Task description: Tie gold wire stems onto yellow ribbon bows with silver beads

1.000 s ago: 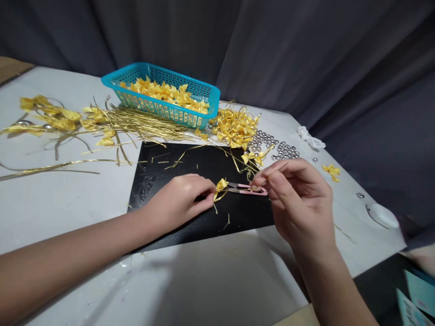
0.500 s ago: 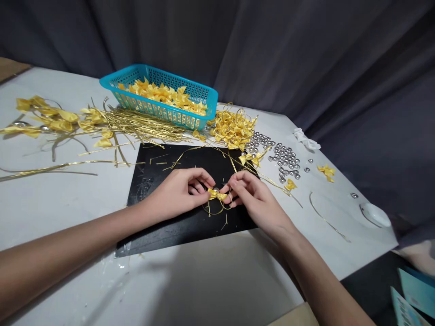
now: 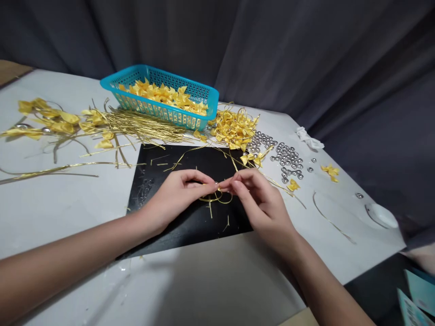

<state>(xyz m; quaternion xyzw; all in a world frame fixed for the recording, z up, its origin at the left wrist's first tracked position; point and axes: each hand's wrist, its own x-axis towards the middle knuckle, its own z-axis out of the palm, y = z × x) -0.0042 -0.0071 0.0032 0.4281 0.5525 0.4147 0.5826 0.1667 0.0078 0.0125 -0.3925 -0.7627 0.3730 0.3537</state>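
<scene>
Over the black mat (image 3: 190,231), my left hand (image 3: 183,192) pinches a small yellow ribbon bow with its thumb and index finger. Fingers cover most of the bow, and a bit of its silver bead (image 3: 216,184) shows at the fingertips. Thin gold cord (image 3: 210,199) loops out below it. My right hand (image 3: 261,194) meets the left from the other side, its fingers closed at the cord beside the bow. What lies right under those fingertips is partly hidden.
Behind the mat stands a blue basket (image 3: 159,106) of yellow bows. A bundle of gold cords (image 3: 146,127) lies before it. On the right are a pile of corded bows (image 3: 234,129), silver beads (image 3: 288,156), a crumpled white piece (image 3: 309,138) and a white round object (image 3: 382,215).
My left thumb and fingers have come together over the bow, which showed plainly before. The right fingers have moved slightly left, closer to the left fingertips. The view has shifted a little.
</scene>
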